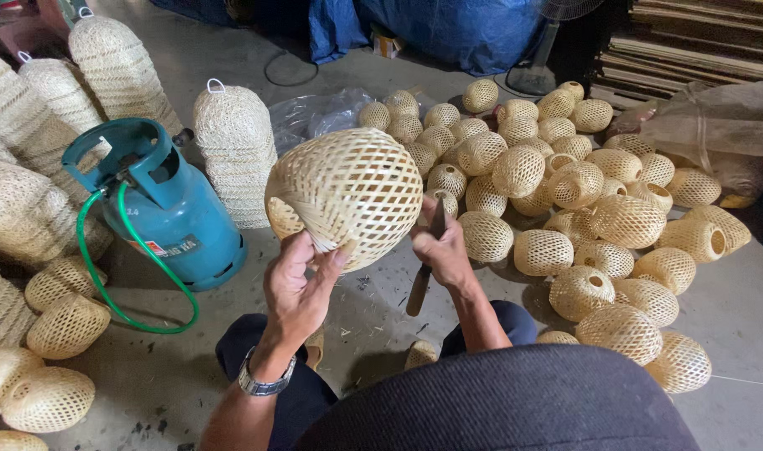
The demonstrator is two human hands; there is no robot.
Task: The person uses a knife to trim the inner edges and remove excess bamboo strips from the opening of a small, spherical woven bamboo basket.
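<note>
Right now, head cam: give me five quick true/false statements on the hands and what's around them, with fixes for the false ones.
1. The left hand holds a round woven bamboo basket up off the floor. True.
2. The right hand is empty. False: it grips a dark-handled tool against the basket's lower edge.
3. A teal gas cylinder with a green hose stands on the left. True.
4. The pile of small woven baskets lies on a table. False: it lies on the concrete floor.
5. A wristwatch is on the right wrist. False: it is on the left wrist.
</note>
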